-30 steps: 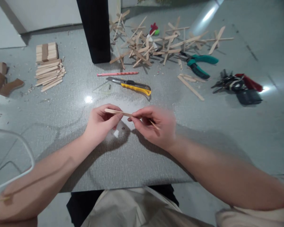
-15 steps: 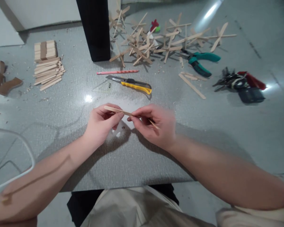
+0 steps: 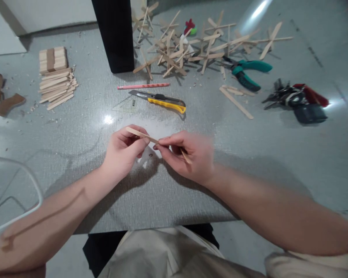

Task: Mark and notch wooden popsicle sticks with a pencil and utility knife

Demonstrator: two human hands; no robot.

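A wooden craft stick point(image 3: 137, 133) is pinched by my left hand point(image 3: 126, 148), its rounded left end pointing up and left. The fingertips of my right hand point(image 3: 188, 152) grip the same stick near its right end. A second wooden piece point(image 3: 186, 155) shows in the right palm; whether it joins the first stick is hidden by the fingers. Just beyond both hands lie a yellow utility knife point(image 3: 165, 103), a pink pencil point(image 3: 143, 86) and a clear set square point(image 3: 124, 105).
At the left are stacked craft sticks point(image 3: 58, 87) and brown paper strips point(image 3: 8, 104). Crossed sticks point(image 3: 174, 58) crowd the back beside a black post point(image 3: 116, 38). Green-handled pliers point(image 3: 246, 73), loose sticks point(image 3: 236, 102) and keys point(image 3: 287, 96) lie right. A white bent tube point(image 3: 31, 177) is at left.
The stick tilts more steeply, its right end lower. My right hand has turned slightly, and the piece in its palm has changed angle. The view has shifted slightly.
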